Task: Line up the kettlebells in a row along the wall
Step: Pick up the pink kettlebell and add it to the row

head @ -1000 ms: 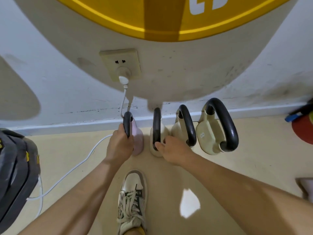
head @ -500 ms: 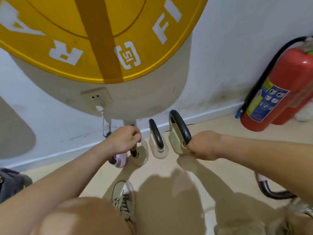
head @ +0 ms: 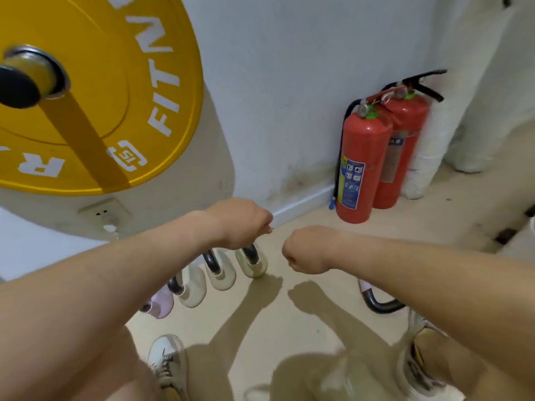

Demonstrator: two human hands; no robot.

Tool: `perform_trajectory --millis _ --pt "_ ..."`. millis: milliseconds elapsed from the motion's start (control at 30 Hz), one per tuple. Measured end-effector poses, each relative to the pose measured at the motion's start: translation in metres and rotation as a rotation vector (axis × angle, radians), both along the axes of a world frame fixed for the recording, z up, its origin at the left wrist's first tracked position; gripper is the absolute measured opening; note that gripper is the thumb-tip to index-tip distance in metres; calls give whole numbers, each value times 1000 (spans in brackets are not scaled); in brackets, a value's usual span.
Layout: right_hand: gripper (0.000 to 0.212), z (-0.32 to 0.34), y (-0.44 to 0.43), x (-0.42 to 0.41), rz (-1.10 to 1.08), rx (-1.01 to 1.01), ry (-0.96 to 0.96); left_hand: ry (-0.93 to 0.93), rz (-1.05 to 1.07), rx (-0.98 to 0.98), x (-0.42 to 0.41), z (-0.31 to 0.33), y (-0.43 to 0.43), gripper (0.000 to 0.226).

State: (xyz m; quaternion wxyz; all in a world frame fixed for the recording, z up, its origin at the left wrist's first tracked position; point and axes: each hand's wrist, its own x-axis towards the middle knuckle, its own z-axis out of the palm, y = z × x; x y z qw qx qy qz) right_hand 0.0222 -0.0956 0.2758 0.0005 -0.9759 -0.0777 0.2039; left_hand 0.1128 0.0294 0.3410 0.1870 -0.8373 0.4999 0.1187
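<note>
Four kettlebells stand in a row by the wall: a pink one [head: 160,305], then three cream ones [head: 192,290] [head: 221,274] [head: 252,264], all with black handles. My left hand [head: 240,222] is a closed fist held above the rightmost cream kettlebell and hides the top of its handle. It looks raised well clear of the handle, with nothing in it. My right hand [head: 307,250] is a closed, empty fist to the right of the row. Another kettlebell [head: 379,303], with a black handle and pale pink body, lies on the floor, partly hidden by my right forearm.
A yellow weight plate [head: 95,91] on a bar hangs at the upper left, with a wall socket [head: 104,211] and plug below it. Two red fire extinguishers [head: 362,163] stand at the wall to the right, beside white wrapped columns [head: 428,146]. My shoes [head: 166,363] are on the beige floor.
Both hands have let go of the kettlebell handles and risen as fists. The view has lifted and swung right, so the row looks smaller and both extinguishers show.
</note>
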Motion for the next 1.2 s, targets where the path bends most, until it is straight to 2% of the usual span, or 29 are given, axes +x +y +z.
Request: perform_trajectory --millis 33,100,200,300,333,433,500,567,633,733,800,900,1033,1133,1200 --pt "16 -5 -10 -12 -34 8 8 32 5 -5 -8 -8 -13 7" --pt "12 -17 -32 -39 -83 -15 63 134 77 -21 -23 -29 -37 28" --pt "14 -30 -67 -69 -143 -121 180 281 176 -32 -52 -69 -67 22" --pt "14 -33 -104 -71 -271 -90 157 341 165 43 -77 -119 -89 39" --pt "10 -33 -114 -69 -302 -71 141 346 144 55 -84 -132 -95 37" --pt "27 -42 -141 -60 -412 7 139 378 90 30 -88 -162 -113 13" --pt "14 -55 -156 -59 -491 58 152 425 97 1 -85 -178 -126 29" --pt "17 -84 -173 -58 -619 176 160 473 110 -20 -81 -197 -140 44" --pt "25 -123 -184 -60 -899 410 160 475 88 -28 -81 -217 -151 51" --pt "31 -179 -187 -70 -1599 962 -9 466 36 -37 -84 -256 -165 53" --pt "35 -217 -183 -80 -1968 1229 -97 466 7 -32 -88 -281 -175 50" --pt "33 -255 -175 -87 -2256 1418 -59 497 -34 -12 -96 -313 -188 43" --pt "34 -292 -181 -78 -2401 1390 -99 405 -145 -5 -104 -349 -197 48" --pt "52 -310 -186 -76 -2416 1019 -186 256 -204 84 -114 -357 -213 48" --pt "51 -316 -185 -84 -2336 868 -129 220 -240 189 -123 -360 -227 43"
